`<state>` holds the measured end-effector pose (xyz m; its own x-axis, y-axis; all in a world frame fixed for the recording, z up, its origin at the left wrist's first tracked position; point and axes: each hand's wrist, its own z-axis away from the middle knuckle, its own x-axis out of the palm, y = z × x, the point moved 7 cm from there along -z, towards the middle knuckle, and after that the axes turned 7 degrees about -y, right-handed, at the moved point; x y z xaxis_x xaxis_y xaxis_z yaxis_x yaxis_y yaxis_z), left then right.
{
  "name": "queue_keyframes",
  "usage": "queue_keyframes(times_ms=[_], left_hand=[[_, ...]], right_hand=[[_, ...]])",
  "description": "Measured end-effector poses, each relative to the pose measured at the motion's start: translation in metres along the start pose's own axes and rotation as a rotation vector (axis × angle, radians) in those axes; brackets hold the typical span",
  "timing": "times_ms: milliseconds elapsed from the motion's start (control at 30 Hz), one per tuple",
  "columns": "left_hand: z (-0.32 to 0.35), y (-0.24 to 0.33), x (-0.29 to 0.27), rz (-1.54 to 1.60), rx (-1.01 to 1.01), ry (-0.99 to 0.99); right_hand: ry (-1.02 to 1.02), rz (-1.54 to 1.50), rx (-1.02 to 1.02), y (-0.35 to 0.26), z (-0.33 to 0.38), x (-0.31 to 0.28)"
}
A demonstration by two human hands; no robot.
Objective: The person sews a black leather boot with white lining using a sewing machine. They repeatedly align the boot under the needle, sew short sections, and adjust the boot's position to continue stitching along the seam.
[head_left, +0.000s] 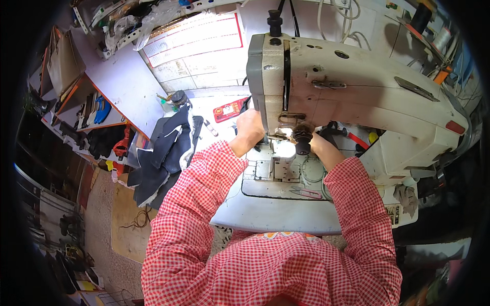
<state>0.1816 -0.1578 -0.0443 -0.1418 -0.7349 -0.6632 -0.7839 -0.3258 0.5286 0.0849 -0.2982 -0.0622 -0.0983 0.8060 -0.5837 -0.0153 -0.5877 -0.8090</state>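
Observation:
Both my arms, in red-and-white checked sleeves, reach forward around the head of a beige industrial sewing machine (357, 81). My left hand (249, 130) is curled just left of the needle area. Its fingertips are hidden behind the machine head, and a dark bit of material shows beside its knuckles. Of my right hand (321, 148), only the wrist and back show to the right of the needle; the machine covers its fingers. A lit metal needle plate area (283, 153) lies between the hands. Small pink-handled thread snips (308, 193) rest on the machine bed nearer to me.
Black cut pieces (166, 145) with white edges are heaped left of my left forearm. A red rectangular case (229, 110) lies behind my left hand. Beyond the right hand is a red-handled tool (357, 141). Shelves (102, 109) stand at the left; a crumpled cloth (406, 199) sits at the right corner.

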Motion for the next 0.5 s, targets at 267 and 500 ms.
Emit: queue_keyframes(times_ms=[267, 500], left_hand=[[0.026, 0.077, -0.032, -0.409, 0.292, 0.002], [0.062, 0.103, -0.043, -0.473, 0.522, 0.152]], right_hand=[[-0.124, -0.59, -0.055, 0.019, -0.017, 0.028], [-0.286, -1.234, -0.209, 0.035, 0.0, 0.055]])
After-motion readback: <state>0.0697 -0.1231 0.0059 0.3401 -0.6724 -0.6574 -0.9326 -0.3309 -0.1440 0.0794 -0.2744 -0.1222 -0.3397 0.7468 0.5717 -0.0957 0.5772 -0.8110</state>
